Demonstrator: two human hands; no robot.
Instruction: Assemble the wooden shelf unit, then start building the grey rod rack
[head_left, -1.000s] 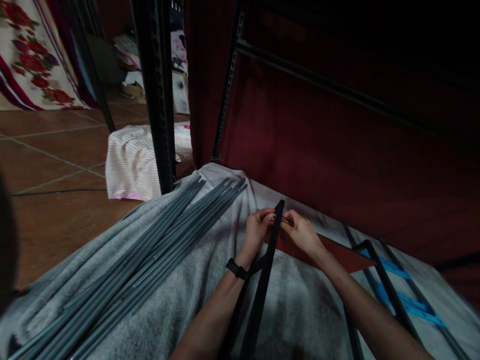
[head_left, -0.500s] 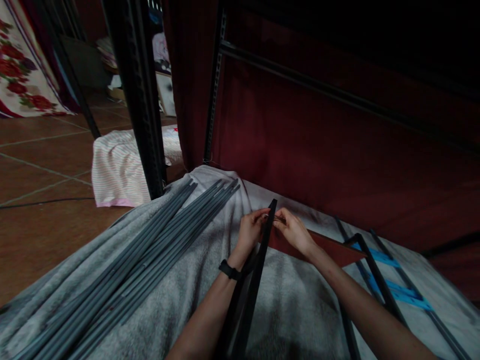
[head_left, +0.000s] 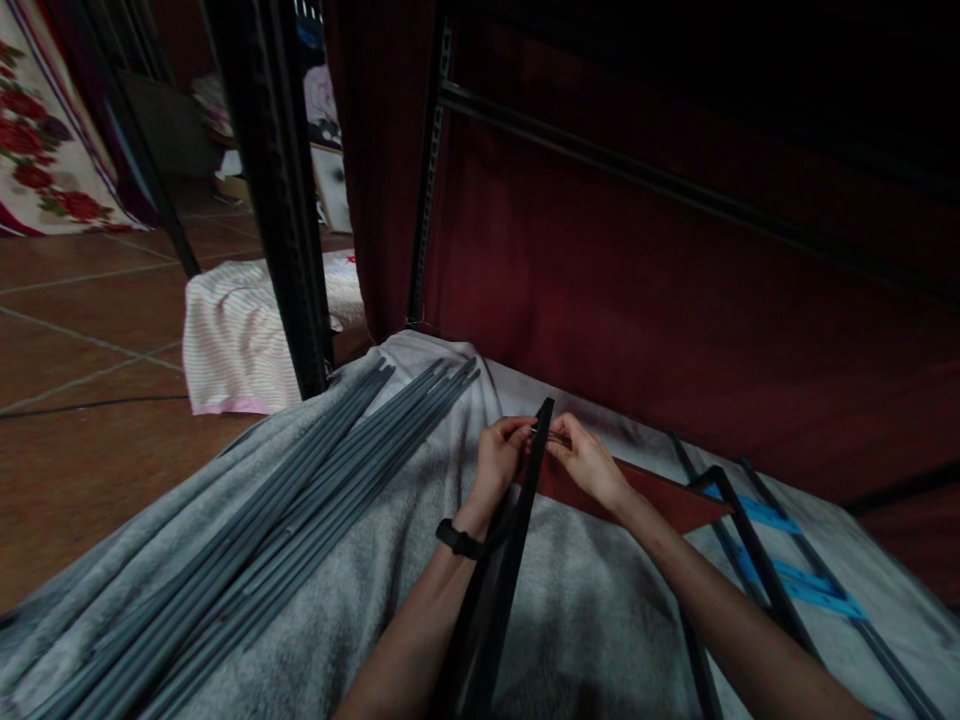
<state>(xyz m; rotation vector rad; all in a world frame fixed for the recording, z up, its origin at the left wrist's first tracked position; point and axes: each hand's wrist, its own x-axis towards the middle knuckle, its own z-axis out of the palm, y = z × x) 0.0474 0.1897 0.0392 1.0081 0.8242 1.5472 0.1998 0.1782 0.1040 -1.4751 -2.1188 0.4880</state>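
Note:
A black metal frame bar (head_left: 511, 548) stands between my hands, its upper end near them. My left hand (head_left: 498, 462) is closed in a pinch at the bar's left side; a small shiny thing shows at the fingertips, too small to name. On the other side my right hand (head_left: 590, 464) pinches something thin and brownish near the bar, partly hidden by the fingers. Below the right hand and forearm a reddish-brown panel (head_left: 664, 492) reaches from the bar toward a second black frame part (head_left: 754, 540). A dark band circles my left wrist.
Several grey rods (head_left: 277, 530) lie in a bundle on the grey blanket (head_left: 420, 560) at left. Blue strips (head_left: 802, 580) join dark bars on the right. A black upright post (head_left: 281, 220) and a maroon cloth (head_left: 637, 290) stand behind.
Both hands stay at the upper end of the bar, with only slight finger movement. The small shiny thing at my left fingertips shows closer to the bar.

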